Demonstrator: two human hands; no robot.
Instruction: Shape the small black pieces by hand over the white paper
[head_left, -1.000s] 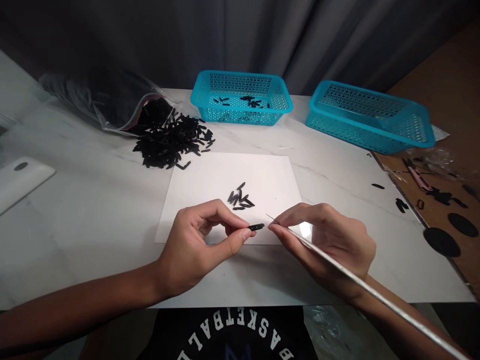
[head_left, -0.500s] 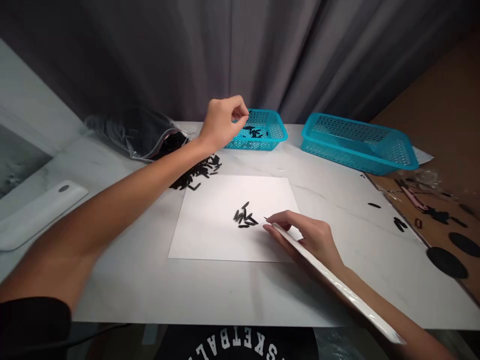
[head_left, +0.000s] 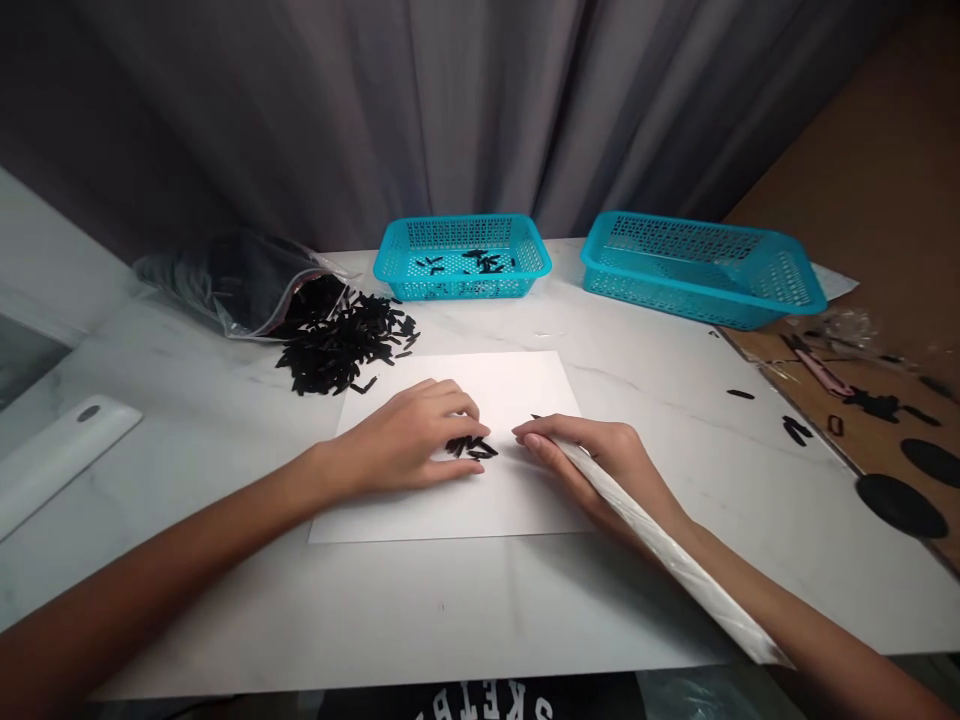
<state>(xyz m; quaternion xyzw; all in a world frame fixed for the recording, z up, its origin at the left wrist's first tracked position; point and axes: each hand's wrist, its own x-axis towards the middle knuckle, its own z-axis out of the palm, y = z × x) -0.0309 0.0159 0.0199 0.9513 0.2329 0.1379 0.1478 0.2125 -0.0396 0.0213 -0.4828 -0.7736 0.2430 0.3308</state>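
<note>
A small heap of slim black pieces [head_left: 474, 448] lies on a sheet of white paper [head_left: 420, 515] in front of me. My left hand [head_left: 420, 435] rests over the heap's left side, thumb and fingers apart around the pieces, partly hiding them. On the right of the sheet, my right hand [head_left: 600, 455] grips a long white stick [head_left: 675, 560], which seems wrapped in something shiny. A thin dark tip sticks out past the fingers, and the stick's wide end slants back over my forearm.
Behind the paper stand a blue basket [head_left: 461, 290] with some black pieces inside and a second blue basket [head_left: 690, 295]. At left, a clear bag [head_left: 255, 290] spills a big black pile [head_left: 341, 345]. Black discs [head_left: 900, 505] and a pink-handled tool [head_left: 821, 370] lie at right.
My left hand has come back from the left basket to the pieces on the paper, its pinched fingers now spread. My right hand stays beside the heap with the stick. The view has shifted slightly.
</note>
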